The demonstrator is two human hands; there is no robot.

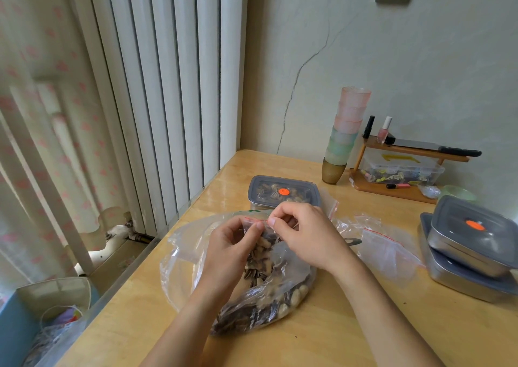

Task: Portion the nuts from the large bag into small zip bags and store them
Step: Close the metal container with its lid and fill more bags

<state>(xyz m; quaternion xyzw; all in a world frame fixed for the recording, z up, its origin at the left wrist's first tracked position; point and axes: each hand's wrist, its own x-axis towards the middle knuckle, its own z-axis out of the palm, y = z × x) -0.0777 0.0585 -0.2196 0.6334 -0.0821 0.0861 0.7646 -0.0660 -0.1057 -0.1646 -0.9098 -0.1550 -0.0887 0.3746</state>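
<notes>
Nearest, on the light wooden table (364, 324), lies the large clear plastic bag (291, 268), crumpled, w/ mixed nuts and striped seeds (260, 313) heaped in its near end. Over it, both hands work the small clear zip bag (266, 244), filled w/ nuts. Left hand (232, 243): fingers curled, thumb + forefinger pinching the left end of the red zip strip (253, 220). Right hand (305, 234): same pinch, further right on the strip. Fingers hide most of the strip, so can't tell if it's sealed. The small bag's lower end is lost in the big bag's folds.

Right of the hands, empty clear zip bags (389, 243) lie flat. A dark object (353, 241) pokes out past the right wrist, unclear what. Far right: two stacked grey-lidded metal boxes (471, 243), cut off by the frame edge. Behind the hands: another grey-lidded box (283, 191) w/ nuts inside, its front edge hidden by knuckles.
</notes>
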